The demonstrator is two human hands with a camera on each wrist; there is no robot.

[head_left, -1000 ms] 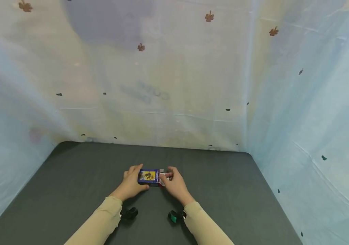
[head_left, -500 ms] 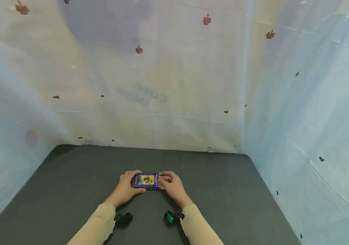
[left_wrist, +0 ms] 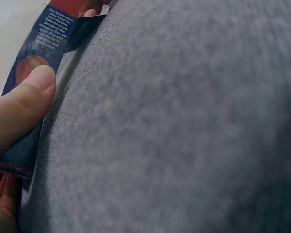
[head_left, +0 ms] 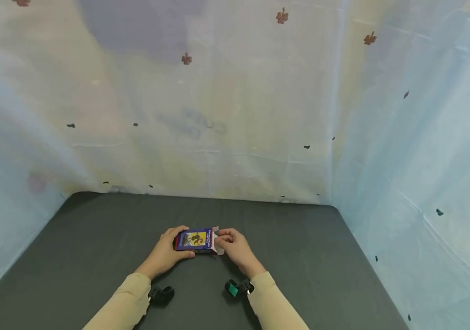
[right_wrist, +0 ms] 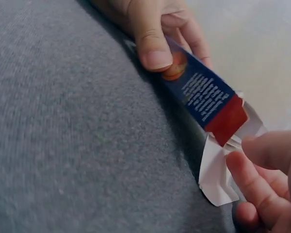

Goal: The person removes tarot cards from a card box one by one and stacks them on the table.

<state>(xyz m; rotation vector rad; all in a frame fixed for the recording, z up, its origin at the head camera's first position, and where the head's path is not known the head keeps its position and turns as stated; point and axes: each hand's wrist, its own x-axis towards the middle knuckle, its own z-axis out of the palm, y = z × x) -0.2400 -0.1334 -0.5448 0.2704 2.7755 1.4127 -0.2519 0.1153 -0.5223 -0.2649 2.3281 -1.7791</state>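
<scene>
A small blue card box (head_left: 194, 239) with a yellow picture on its top lies in my left hand (head_left: 165, 252), over the dark table. My left thumb (left_wrist: 36, 87) presses along its printed side, and the fingers wrap the far side. The box's right end is open, with a red inner edge (right_wrist: 229, 121) and a white flap (right_wrist: 214, 172) sticking out. At this open end is my right hand (head_left: 237, 247), its index fingertip right at the flap and the thumb just above. Nothing shows gripped between thumb and index finger. The box's contents are mostly hidden.
A dark grey table (head_left: 292, 256) spreads under the hands. Pale plastic curtains (head_left: 239, 114) with small leaf marks hang behind it and along both sides. Black straps with camera mounts (head_left: 162, 295) sit at both wrists, close over the tabletop.
The card box and my left hand have shifted slightly left. The flaps at the box's right end now stand wider apart, and my right fingers have drawn a little away from it.
</scene>
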